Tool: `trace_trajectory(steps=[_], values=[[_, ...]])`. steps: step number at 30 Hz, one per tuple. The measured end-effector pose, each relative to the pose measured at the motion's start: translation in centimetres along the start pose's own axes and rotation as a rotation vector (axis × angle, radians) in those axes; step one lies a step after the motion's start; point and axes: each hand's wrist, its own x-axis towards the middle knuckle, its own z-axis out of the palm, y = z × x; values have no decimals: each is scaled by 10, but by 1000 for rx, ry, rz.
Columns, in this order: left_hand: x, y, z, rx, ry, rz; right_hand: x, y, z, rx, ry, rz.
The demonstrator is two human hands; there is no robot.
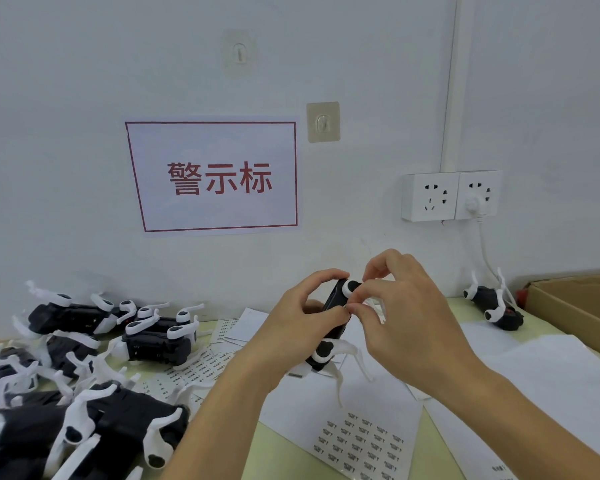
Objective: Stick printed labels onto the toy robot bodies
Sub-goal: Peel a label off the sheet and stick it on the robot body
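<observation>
So, far left: heap of black plastic toy robot bodies with white legs (84, 358), piled on the pale green surface (281, 448), some cut off by the frame edge. Just right of the heap, white sheets of small printed labels (361, 441) lie flat, one near me with rows left on it, others half under the pile.

Centre: my left hand (302, 317) is curled round the black-and-white toy robot body in work (333, 306), held up off the surface, tilted, legs dangling down. My right hand (406, 306) meets it at the body's near edge, thumb and forefinger pinched together right against the shell, the other fingers arched above.

My call: this is label placement. To do it well, keep the left grip steady, line the label up square on the flat face, lay one edge first, then rub outward so no bubble or crooked corner.

Right: one more black toy robot with white legs (496, 306) near the wall, then a brown cardboard box (575, 306), cropped.

Hard to see: the label itself, hidden under my fingertips, so can't tell if it's stuck yet. Print on the sheets is too small to read.
</observation>
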Motion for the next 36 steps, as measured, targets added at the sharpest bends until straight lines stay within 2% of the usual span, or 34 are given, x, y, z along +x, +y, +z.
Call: trace_trajectory(steps=[14, 31, 33, 36], values=[[0, 1, 2, 24, 38, 35, -2, -2, 2, -87, 115, 56], [-2, 5, 1, 3, 25, 25, -3, -2, 6, -161, 295, -5], [-2, 6, 0, 12, 25, 24, -2, 0, 6, -144, 322, 8], [-3, 6, 0, 20, 32, 32, 1, 6, 4, -27, 255, 100]])
